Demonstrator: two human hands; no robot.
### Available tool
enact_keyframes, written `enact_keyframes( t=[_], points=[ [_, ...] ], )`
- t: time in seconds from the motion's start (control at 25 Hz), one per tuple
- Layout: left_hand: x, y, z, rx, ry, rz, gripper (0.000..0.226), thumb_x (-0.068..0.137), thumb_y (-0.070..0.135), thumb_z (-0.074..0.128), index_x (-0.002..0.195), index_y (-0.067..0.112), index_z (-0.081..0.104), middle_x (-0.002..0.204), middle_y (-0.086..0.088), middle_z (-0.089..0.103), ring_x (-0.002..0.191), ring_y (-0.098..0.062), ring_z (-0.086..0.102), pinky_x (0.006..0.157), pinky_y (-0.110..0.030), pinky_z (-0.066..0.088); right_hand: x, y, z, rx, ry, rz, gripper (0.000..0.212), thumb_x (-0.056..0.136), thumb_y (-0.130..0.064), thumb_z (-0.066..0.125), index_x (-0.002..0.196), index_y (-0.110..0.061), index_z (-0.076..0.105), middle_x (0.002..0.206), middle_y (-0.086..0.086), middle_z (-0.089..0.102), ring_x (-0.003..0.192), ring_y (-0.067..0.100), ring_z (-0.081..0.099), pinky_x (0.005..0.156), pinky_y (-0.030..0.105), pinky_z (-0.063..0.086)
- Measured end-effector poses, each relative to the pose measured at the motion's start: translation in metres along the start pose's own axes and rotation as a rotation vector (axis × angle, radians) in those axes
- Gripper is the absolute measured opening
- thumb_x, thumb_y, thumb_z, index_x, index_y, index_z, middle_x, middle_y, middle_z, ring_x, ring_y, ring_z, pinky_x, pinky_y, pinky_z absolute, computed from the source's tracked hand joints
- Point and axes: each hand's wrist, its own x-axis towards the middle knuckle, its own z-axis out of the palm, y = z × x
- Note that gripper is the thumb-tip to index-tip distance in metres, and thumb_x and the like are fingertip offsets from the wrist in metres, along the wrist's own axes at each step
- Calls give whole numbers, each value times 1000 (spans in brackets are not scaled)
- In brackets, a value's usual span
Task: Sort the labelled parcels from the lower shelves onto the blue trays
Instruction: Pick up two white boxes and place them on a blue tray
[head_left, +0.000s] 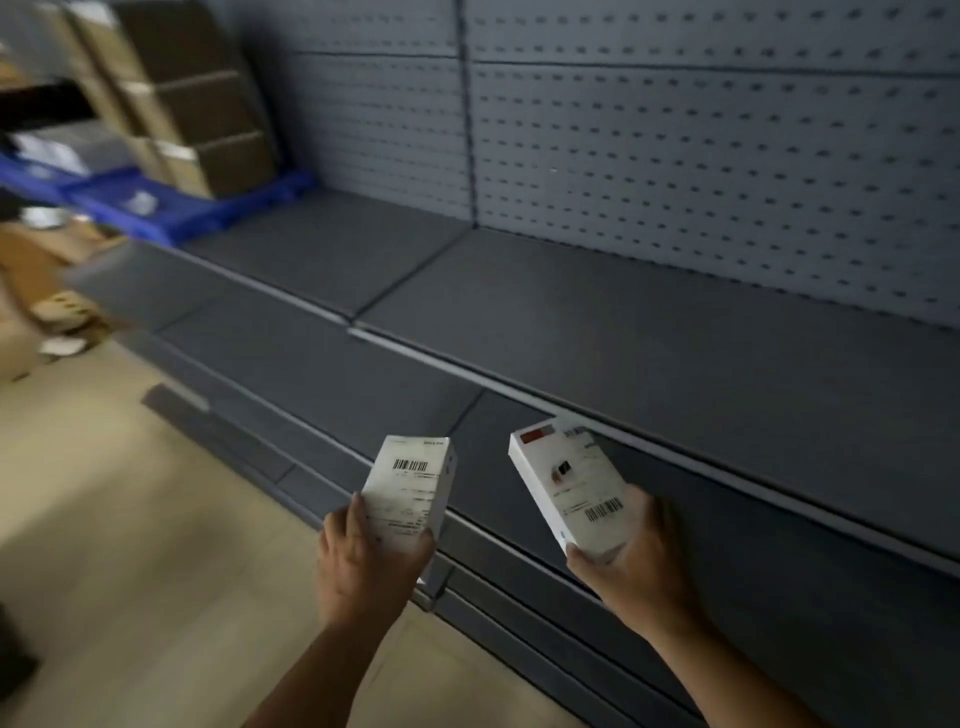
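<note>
L hand (371, 558) grips a white parcel (413, 491) from below, fingers curled round its lower end, barcode label up. R hand (636, 556) holds a second white box (569, 491) w/ red patch and barcode, tilted left, thumb on its near corner. Both parcels are held in the air in front of the grey shelves (623, 332), touching none. Pegboard (727, 156) behind the shelves. Far left, blurred: blue trays (171, 210) on the shelf, brown cartons (197, 119) stacked on them. Tan floor (130, 545) below.
</note>
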Motion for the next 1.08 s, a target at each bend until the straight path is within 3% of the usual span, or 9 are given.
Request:
enact_keyframes(
  t=[0.2, 0.4, 0.72, 0.88, 1.08],
  points=[
    [19, -83, -87, -60, 239, -241, 89, 65, 47, 87, 135, 4, 53, 121, -18, 58, 118, -39, 50, 103, -45, 39, 2, -127, 75, 7, -149, -295, 101, 53, -66, 74, 134, -14, 46, 116, 0, 47, 104, 16, 44, 79, 41, 56],
    [48, -168, -165, -148, 383, -423, 94, 69, 50, 83, 144, 6, 47, 126, -13, 51, 127, -33, 45, 108, -43, 38, -4, -258, 145, 12, -215, -489, 100, 56, -66, 71, 135, -12, 45, 117, 4, 49, 106, 24, 49, 83, 43, 53],
    [123, -241, -237, -202, 580, -456, 88, 78, 45, 77, 147, 3, 41, 143, -13, 43, 132, -33, 36, 110, -41, 32, 10, -422, 222, -1, -241, -651, 99, 61, -71, 72, 135, -14, 40, 124, 5, 47, 112, 21, 45, 88, 39, 52],
    [182, -260, -256, -176, 630, -387, 91, 79, 53, 72, 150, 7, 36, 147, -6, 40, 132, -26, 34, 106, -37, 35, 42, -487, 263, 5, -232, -717, 108, 62, -79, 61, 143, -12, 37, 130, 6, 46, 118, 22, 45, 89, 36, 52],
    [266, -274, -293, -152, 721, -384, 94, 78, 61, 68, 150, 8, 38, 144, -4, 42, 130, -21, 34, 107, -34, 34, 94, -568, 307, 52, -243, -726, 107, 65, -75, 68, 143, -8, 39, 129, 9, 48, 118, 25, 46, 91, 42, 52]
  ],
)
